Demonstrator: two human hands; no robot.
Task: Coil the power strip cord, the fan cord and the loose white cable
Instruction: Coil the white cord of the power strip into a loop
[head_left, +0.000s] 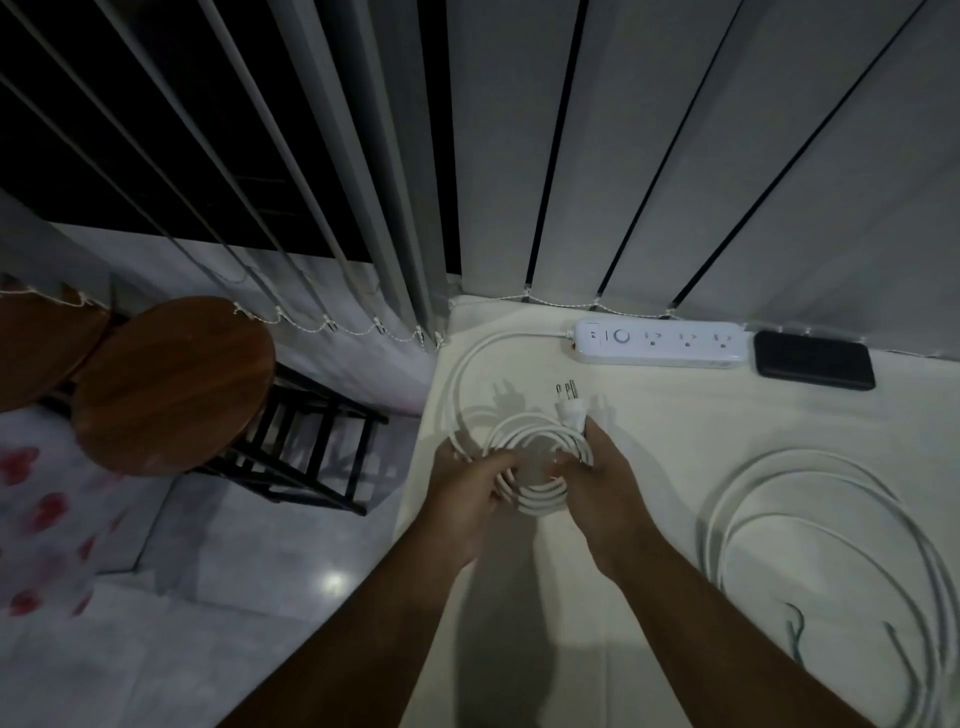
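Note:
A white power strip (662, 343) lies at the back of the white table (649, 431), under the blinds. Its thick white cord (470, 370) curves left off the strip and down into a small coil (540, 499) held above the table. My left hand (470, 499) grips the coil's left side and my right hand (597, 486) grips its right side. The plug (570, 406) sticks up just above my right fingers. A loose white cable (810, 525) lies in wide loops on the table at the right.
A black flat device (814, 359) rests right of the power strip. Two round wooden stools (171, 384) on black frames stand on the tiled floor left of the table. Vertical blinds (675, 156) hang behind the table, with a bead chain along their bottom.

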